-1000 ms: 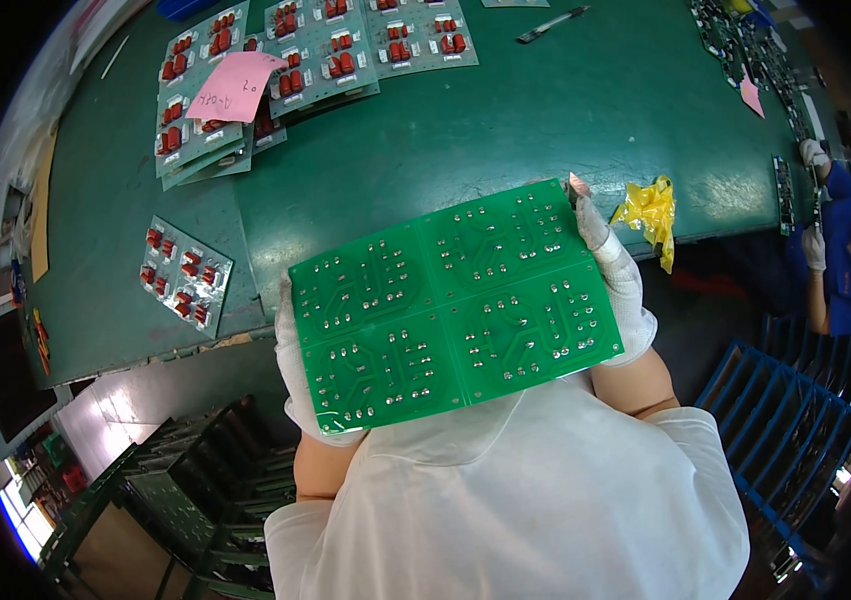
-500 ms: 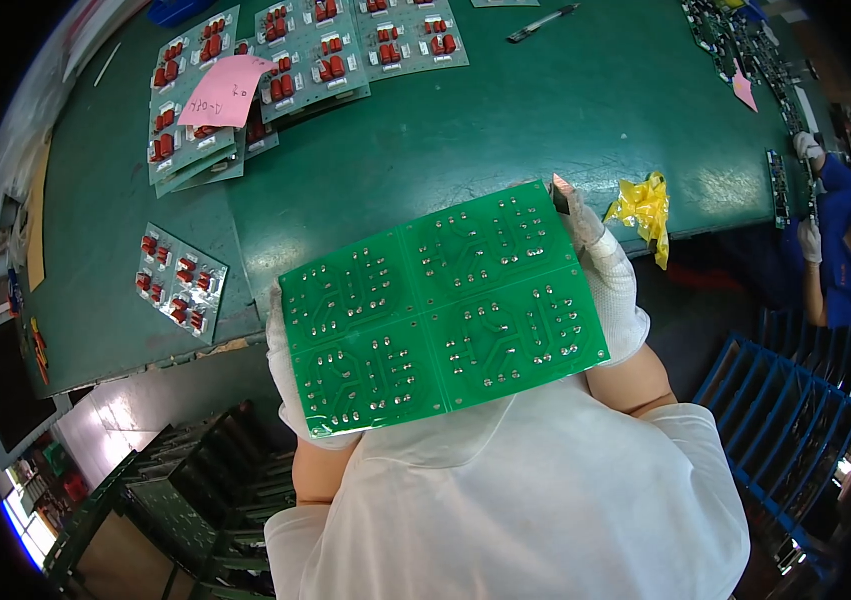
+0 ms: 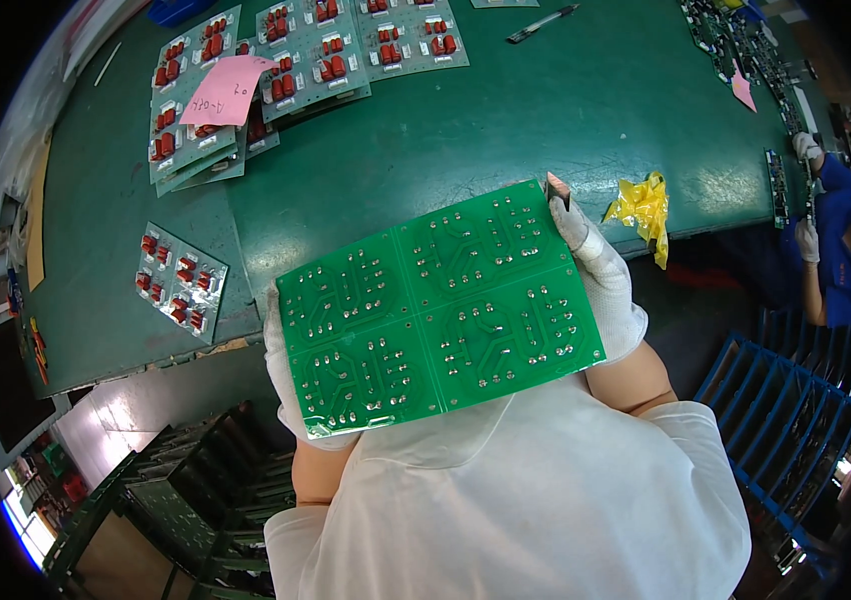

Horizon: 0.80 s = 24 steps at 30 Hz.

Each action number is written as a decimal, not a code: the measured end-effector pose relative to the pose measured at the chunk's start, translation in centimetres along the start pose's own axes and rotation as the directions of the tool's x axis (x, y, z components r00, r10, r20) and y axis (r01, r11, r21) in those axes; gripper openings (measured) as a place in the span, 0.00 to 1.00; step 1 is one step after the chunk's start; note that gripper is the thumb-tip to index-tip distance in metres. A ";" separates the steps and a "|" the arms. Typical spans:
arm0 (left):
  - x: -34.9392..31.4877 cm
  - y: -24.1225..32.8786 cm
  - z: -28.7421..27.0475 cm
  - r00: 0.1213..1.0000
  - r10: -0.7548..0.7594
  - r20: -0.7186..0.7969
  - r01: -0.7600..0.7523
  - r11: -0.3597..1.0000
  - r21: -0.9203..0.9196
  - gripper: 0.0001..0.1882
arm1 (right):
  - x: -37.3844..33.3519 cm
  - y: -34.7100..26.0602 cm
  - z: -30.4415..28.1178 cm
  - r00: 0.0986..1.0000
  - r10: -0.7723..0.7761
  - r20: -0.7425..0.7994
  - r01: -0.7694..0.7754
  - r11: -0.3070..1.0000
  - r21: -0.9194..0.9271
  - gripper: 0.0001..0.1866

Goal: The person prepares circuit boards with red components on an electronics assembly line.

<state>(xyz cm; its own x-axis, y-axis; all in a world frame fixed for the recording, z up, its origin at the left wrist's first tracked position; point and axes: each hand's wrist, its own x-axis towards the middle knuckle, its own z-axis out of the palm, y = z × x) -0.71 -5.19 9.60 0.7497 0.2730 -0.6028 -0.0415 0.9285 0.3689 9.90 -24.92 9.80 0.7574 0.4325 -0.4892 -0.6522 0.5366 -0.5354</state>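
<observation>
Board (image 3: pixel 441 310) lies crosswise in my view, long axis rising rightward, gripped between left hand (image 3: pixel 284 372) and right hand (image 3: pixel 608 288) at its short edges.

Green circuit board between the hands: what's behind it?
Behind the green circuit board, parts of the left hand and right hand show at its sides, and the table beyond its top edge. Its far face and any covered fingers cannot be seen.

Left hand (image 3: pixel 280 362) and right hand (image 3: pixel 603 278) partly out of sight behind green circuit board (image 3: pixel 436 308)
</observation>
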 end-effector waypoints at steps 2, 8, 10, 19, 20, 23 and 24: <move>-0.1 0.0 -0.1 0.999 0.003 0.054 -0.001 0.999 -0.032 0.19 | 0.0 0.0 0.0 1.000 -0.014 0.026 0.014 1.000 -0.025 0.16; 0.2 -0.2 -0.8 0.998 0.068 0.001 -0.068 0.997 0.036 0.19 | 0.0 -0.1 0.2 0.999 -0.032 0.030 0.034 0.997 -0.072 0.17; 0.1 -0.1 -0.5 0.999 0.028 0.029 -0.027 0.999 -0.042 0.19 | 0.2 0.1 0.2 0.999 -0.048 0.018 0.050 0.996 -0.074 0.17; 0.5 0.1 -0.5 0.997 0.010 -0.081 -0.006 0.999 0.045 0.18 | 1.1 0.6 -0.8 1.000 -0.015 -0.020 0.014 0.999 -0.039 0.18; 0.2 -0.2 -0.2 0.997 0.010 -0.082 -0.006 0.999 0.044 0.18 | 1.1 0.6 -0.9 0.999 0.004 -0.031 -0.006 0.998 -0.055 0.18; -0.5 -1.0 0.6 0.952 0.304 0.030 -0.302 0.922 0.243 0.18 | 1.3 0.8 -0.8 1.000 -0.024 -0.015 0.023 0.998 -0.054 0.18; -0.5 -0.9 0.7 0.956 0.286 0.061 -0.292 0.932 0.213 0.18 | 1.3 0.8 -1.1 1.000 -0.025 -0.016 0.024 0.998 -0.053 0.18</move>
<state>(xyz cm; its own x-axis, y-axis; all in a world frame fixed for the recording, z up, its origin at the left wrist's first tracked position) -0.58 -6.33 10.04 0.7452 0.5110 -0.4284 -0.1167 0.7324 0.6708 10.39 -24.74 7.97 0.7726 0.4073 -0.4869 -0.6348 0.5074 -0.5827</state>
